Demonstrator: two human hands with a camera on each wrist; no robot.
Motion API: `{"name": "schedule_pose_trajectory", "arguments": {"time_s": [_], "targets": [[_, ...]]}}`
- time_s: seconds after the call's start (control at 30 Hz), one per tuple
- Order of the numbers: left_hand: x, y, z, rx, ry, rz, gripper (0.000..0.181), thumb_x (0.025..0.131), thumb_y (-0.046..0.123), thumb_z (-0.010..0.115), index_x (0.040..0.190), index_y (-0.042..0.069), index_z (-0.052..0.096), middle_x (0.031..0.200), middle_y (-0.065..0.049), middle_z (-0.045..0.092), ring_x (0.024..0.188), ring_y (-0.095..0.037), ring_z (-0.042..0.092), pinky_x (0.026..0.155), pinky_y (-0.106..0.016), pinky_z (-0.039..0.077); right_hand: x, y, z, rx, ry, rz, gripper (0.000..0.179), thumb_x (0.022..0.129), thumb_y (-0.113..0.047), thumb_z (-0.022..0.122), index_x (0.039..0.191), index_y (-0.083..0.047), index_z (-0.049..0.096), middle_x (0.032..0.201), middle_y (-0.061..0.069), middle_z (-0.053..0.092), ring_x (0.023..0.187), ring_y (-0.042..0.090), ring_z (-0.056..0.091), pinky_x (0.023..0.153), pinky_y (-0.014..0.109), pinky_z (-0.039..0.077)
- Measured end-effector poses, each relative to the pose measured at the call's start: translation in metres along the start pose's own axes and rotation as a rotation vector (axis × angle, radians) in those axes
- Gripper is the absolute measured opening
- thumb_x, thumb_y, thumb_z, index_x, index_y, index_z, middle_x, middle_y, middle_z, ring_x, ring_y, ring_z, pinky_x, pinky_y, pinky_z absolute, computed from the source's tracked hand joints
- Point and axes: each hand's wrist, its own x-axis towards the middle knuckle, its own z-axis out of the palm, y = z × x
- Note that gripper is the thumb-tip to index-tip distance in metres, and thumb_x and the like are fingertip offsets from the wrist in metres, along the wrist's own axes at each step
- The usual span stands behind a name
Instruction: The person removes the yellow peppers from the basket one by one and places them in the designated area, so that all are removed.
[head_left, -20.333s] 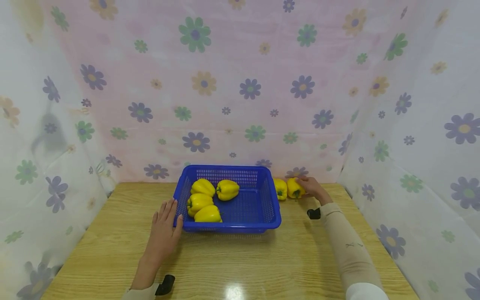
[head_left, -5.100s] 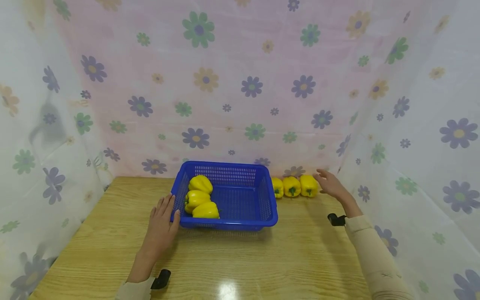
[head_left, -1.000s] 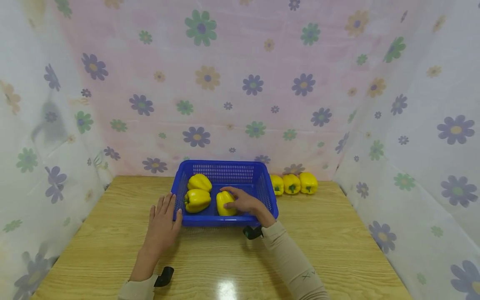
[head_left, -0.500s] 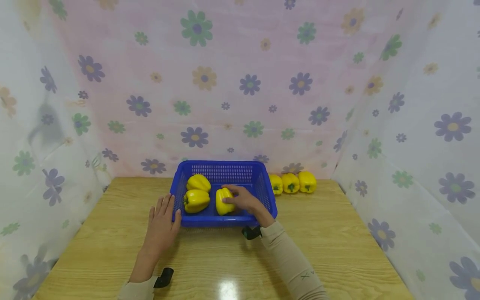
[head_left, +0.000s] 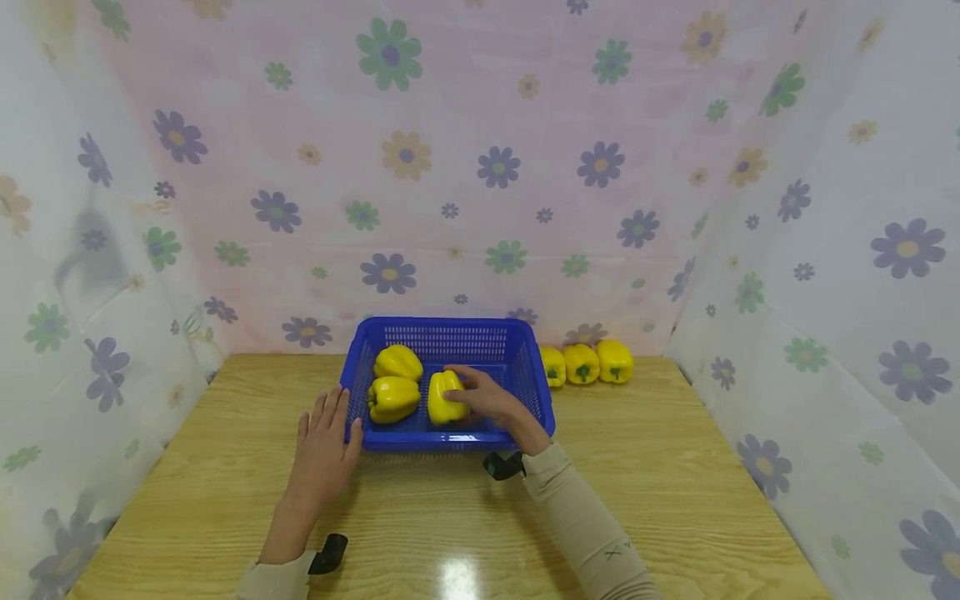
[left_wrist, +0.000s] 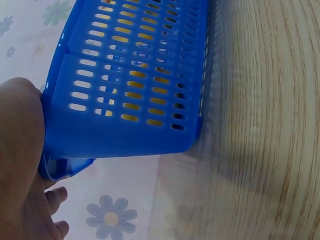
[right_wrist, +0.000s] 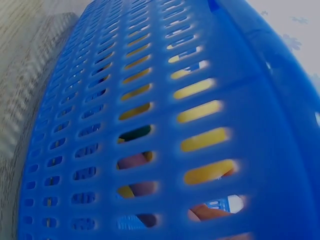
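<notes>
Inside the blue plastic basket (head_left: 450,439), my right hand (head_left: 491,398) grips a yellow bell pepper (head_left: 446,397) with thumb and fingers, near the front wall. Two more yellow bell peppers, one behind (head_left: 398,363) and one in front (head_left: 394,400), lie along the basket's left side. My left hand (head_left: 322,450) rests on the left rim with its fingers extended. In the left wrist view, that hand (left_wrist: 20,155) lies against the basket rim (left_wrist: 62,40). The right wrist view looks through the slotted basket wall (right_wrist: 250,130), which mostly hides the pepper and fingers.
Three yellow bell peppers (head_left: 582,364) stand in a row on the wooden table (head_left: 637,467), right of the basket and close to the back curtain (head_left: 450,167). Flower-print curtains also enclose the left and right sides.
About five seconds ago my right hand was beside the row outside. Since then it has taken hold of the front pepper in the basket, now shifted right. My left hand stays on the rim.
</notes>
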Motion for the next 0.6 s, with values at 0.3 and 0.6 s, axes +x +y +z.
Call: {"name": "schedule_pose_trajectory", "arguments": {"time_s": [0.3,0.6], "targets": [[0.0007,0.0001,-0.0001,0.006,0.039,0.017,0.059,0.107,0.024,0.048,0.155,-0.007,0.033,0.162,-0.027,0.031,0.150,-0.051,0.021,0.116,-0.074,0.014,0.0013,-0.0011,-0.0003,0.012,-0.002,-0.008,0.061,0.102,-0.015,0.061,0.158,-0.012,0.037,0.144,0.028,0.048,0.113,0.035,0.063,0.079,0.049,0.062],[0.0013,-0.0018,0.0007,0.000,0.010,0.002,0.060,0.108,0.025,0.046,0.157,-0.006,0.030,0.163,-0.026,0.027,0.152,-0.050,0.018,0.117,-0.073,0.010,0.0010,-0.0015,-0.0006,-0.012,0.056,-0.081,0.061,0.100,-0.014,0.065,0.156,-0.015,0.042,0.145,0.024,0.048,0.114,0.035,0.062,0.078,0.047,0.063]]}}
